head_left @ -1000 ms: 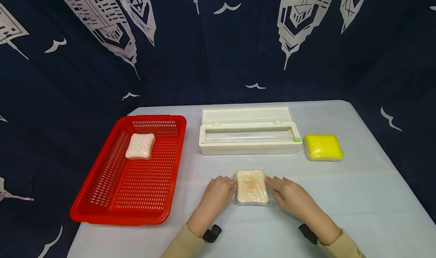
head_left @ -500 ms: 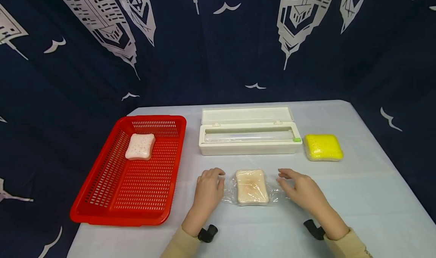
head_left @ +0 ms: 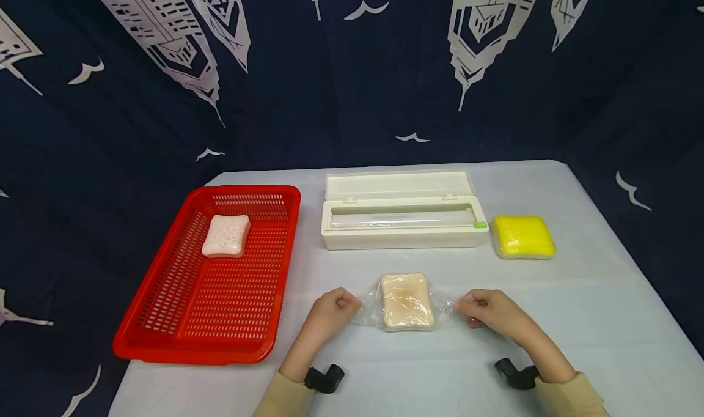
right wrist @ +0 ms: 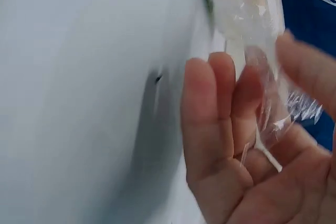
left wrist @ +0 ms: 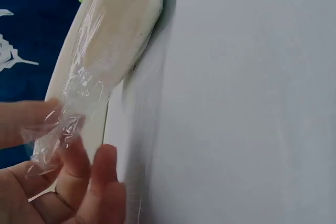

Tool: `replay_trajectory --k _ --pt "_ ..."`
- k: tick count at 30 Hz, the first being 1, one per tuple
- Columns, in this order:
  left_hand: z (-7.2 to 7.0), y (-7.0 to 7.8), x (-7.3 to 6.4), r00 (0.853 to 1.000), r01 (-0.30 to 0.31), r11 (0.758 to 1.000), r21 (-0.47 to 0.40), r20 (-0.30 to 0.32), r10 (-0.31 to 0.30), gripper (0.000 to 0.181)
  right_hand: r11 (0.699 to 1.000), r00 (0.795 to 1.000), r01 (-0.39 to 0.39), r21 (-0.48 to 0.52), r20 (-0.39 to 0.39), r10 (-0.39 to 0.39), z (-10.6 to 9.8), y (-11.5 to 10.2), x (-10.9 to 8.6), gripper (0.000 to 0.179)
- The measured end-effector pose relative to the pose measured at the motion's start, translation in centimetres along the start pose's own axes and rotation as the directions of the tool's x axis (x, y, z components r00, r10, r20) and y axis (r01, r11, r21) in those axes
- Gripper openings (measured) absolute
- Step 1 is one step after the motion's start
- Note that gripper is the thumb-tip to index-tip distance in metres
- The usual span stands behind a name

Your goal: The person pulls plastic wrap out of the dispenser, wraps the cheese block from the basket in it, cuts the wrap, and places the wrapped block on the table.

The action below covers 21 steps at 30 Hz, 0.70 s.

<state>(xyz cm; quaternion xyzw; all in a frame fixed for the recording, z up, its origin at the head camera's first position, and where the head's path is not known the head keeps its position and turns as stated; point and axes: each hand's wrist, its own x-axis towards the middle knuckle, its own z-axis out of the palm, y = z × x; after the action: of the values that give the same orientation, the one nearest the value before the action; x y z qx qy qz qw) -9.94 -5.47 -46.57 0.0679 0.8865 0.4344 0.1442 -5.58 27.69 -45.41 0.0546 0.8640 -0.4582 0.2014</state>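
A cream, toast-shaped block [head_left: 407, 302] lies near the middle of the table, wrapped in clear cling film [head_left: 370, 310] that sticks out on both sides. At its left, my left hand [head_left: 328, 314] pinches the gathered end of the film; in the left wrist view, the crumpled film [left wrist: 52, 142] runs between thumb and fingers. My right hand [head_left: 495, 313] pinches the opposite end, and the right wrist view has the bunched film [right wrist: 273, 103] between its thumb and fingers. Stretched between both hands, the film spans the block.
Behind the block stands a white cling film dispenser [head_left: 404, 239] with its lid up. A yellow film-wrapped block [head_left: 524, 238] sits to its right. On the left is a red basket [head_left: 242, 353] holding a pale pink speckled block [head_left: 226, 236]. A dark patterned cloth [head_left: 341, 99] hangs behind the table.
Both hands have moved outward from the block's sides and now pinch the film's two ends, which have been drawn out and gathered. The block has stayed in place.
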Motion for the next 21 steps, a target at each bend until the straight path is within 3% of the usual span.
replay_trajectory --k 4,8,10,12,14,17,19,21 --pt "0.1 0.1 0.0 0.998 -0.003 0.996 -0.088 -0.068 -0.003 0.016 0.969 0.999 -0.049 0.241 0.022 0.045 0.2 -0.1 -0.1 0.038" --pt "0.7 0.2 0.2 0.996 0.009 0.974 -0.228 -0.08 -0.028 0.017 0.89 0.996 -0.083 0.447 0.028 0.079 1.1 -0.2 -0.2 0.035" --pt "1.2 0.2 0.3 0.996 0.024 0.951 -0.308 -0.07 -0.048 0.018 0.84 0.997 -0.077 0.537 0.017 0.081 1.8 -0.3 -0.2 0.032" --pt "1.7 0.3 0.3 0.997 0.041 0.913 -0.405 -0.045 -0.065 0.02 0.786 0.996 -0.068 0.614 -0.008 0.092 2.6 -0.6 -0.4 0.03" --pt "2.2 0.5 0.2 0.996 0.067 0.867 -0.493 -0.015 -0.086 0.021 0.753 0.993 -0.054 0.656 -0.047 0.112 3.4 -1.2 -0.7 0.028" --pt "2.8 1.0 0.0 0.995 0.094 0.804 -0.588 0.028 -0.096 0.023 0.743 0.983 -0.037 0.668 -0.109 0.146 4.6 -2.3 -1.2 0.033" --pt "3.1 1.3 -0.1 0.994 0.108 0.785 -0.61 0.044 -0.103 0.023 0.765 0.974 -0.034 0.643 -0.151 0.17 5.2 -3.0 -1.6 0.04" --pt "3.3 1.6 -0.2 0.993 0.113 0.781 -0.614 0.054 -0.101 0.023 0.81 0.963 -0.034 0.585 -0.197 0.183 5.8 -3.6 -1.8 0.046"
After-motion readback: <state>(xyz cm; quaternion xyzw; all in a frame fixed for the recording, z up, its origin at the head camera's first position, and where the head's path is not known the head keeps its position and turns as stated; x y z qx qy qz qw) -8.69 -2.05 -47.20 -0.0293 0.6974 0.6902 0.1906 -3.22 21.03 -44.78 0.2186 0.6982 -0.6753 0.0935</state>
